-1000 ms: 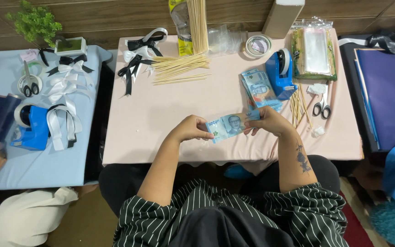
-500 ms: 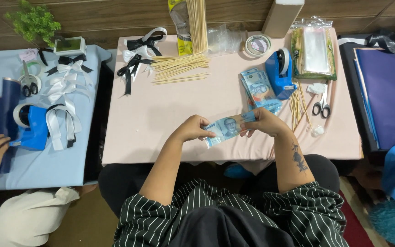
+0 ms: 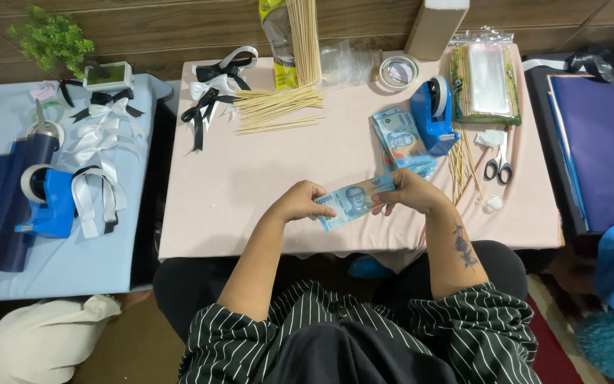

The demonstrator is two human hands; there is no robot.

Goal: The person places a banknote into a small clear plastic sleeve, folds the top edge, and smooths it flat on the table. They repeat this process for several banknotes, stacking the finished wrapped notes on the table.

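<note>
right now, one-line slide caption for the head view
Both hands, left hand and right hand, hold a blue banknote over the pink table.

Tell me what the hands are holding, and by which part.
One blue banknote, held flat over the pink table. The left hand pinches its left end, the right hand its right end, fingers curled over the short edges.

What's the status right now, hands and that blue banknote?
Left hand and right hand each grip one end of the blue banknote, above the pink table. Nothing between them. Banknote stack beyond.
</note>
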